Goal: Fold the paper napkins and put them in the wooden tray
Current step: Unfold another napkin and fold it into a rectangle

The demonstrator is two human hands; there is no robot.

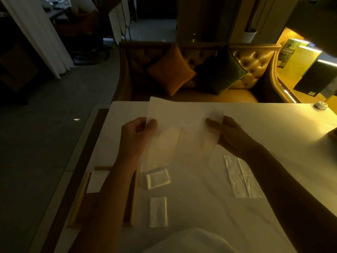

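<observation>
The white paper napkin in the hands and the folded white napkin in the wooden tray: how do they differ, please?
The held white paper napkin is opened out and large; the folded white napkin is small. The left hand and right hand pinch the first aloft; the second lies in the wooden tray. Both are white.

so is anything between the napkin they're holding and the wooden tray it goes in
Only the person's own left forearm, which crosses over the wooden tray. The open napkin is held up by the left hand and right hand. One folded napkin already lies in the tray's far left corner.
</observation>
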